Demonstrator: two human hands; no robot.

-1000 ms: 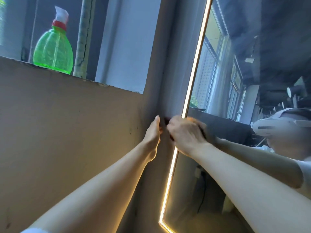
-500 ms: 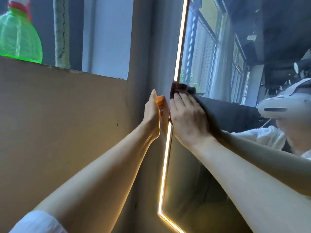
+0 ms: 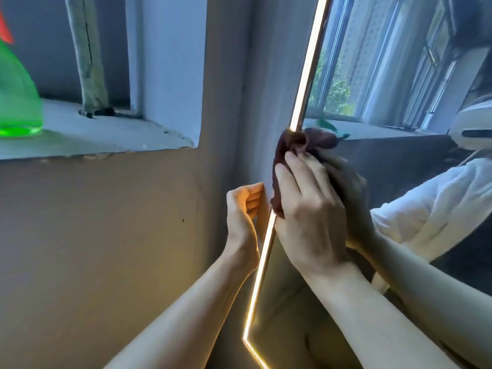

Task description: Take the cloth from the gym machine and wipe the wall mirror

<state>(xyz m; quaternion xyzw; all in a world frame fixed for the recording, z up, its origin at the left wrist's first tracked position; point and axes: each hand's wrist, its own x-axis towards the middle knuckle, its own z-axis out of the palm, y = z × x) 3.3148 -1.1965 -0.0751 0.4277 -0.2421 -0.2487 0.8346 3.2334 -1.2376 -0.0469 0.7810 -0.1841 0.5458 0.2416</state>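
The wall mirror [image 3: 394, 83] fills the right side, edged by a glowing light strip [image 3: 306, 83]. A dark brown cloth [image 3: 288, 145] is bunched over the mirror's left edge. My right hand [image 3: 308, 209] presses the cloth against the glass, fingers laid over it, the cloth sticking out above and left of the fingers. My left hand [image 3: 243, 211] sits just left of the lit edge, beside the mirror's side, fingers curled inward and holding nothing that I can see. The mirror reflects my arm, a white sleeve and a headset.
A green spray bottle [image 3: 16, 102] stands on the window ledge [image 3: 106, 139] at upper left. A pipe [image 3: 85, 54] rises from the ledge. The tan wall [image 3: 93, 249] spreads below. The mirror's lower corner [image 3: 245, 339] glows near the bottom.
Both hands have moved up along the mirror's left edge with the cloth. My left hand's fingers have gone from straight to curled. The view has tilted up over the ledge.
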